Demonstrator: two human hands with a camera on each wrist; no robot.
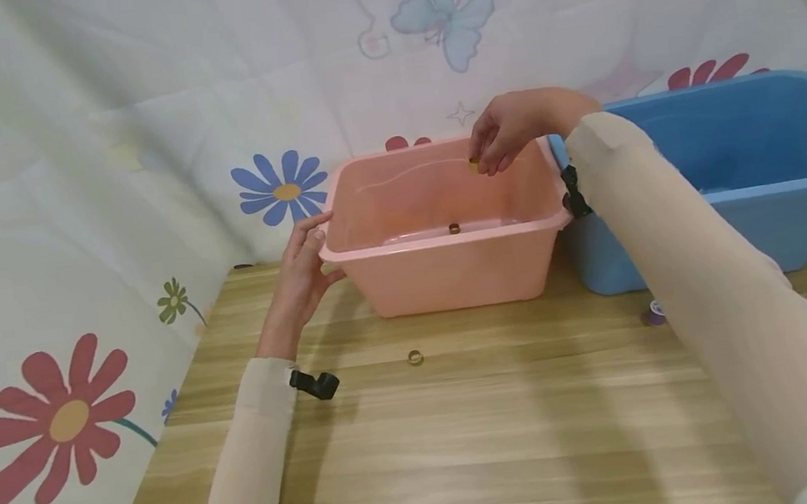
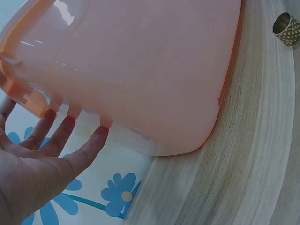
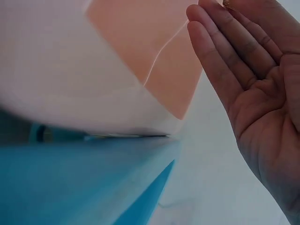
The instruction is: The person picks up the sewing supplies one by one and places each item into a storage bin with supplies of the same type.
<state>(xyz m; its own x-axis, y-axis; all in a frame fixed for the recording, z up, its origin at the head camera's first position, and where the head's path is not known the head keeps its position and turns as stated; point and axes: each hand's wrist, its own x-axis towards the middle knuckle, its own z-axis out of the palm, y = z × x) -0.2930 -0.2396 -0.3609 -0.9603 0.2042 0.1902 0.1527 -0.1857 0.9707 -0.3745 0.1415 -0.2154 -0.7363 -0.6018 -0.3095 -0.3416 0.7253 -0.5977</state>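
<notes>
My right hand (image 1: 513,127) is over the right part of a pink plastic bin (image 1: 452,275) and pinches a small gold thimble (image 1: 474,165) between thumb and fingertips. In the right wrist view, only a sliver of that thimble (image 3: 227,3) shows at the top edge. Inside the bin, a similar small gold-coloured thimble (image 1: 454,229) lies on the floor. My left hand (image 1: 300,273) touches the bin's left side near the rim, its fingers (image 2: 89,145) extended against the wall. A dimpled brass thimble (image 2: 287,30) lies on the table in front of the bin.
A larger blue bin (image 1: 734,232) stands close to the pink one on the right. Near its front lies a small purple object with a white top (image 1: 655,313), partly behind my right sleeve. A printed cloth (image 1: 349,57) hangs behind the wooden table (image 1: 458,447).
</notes>
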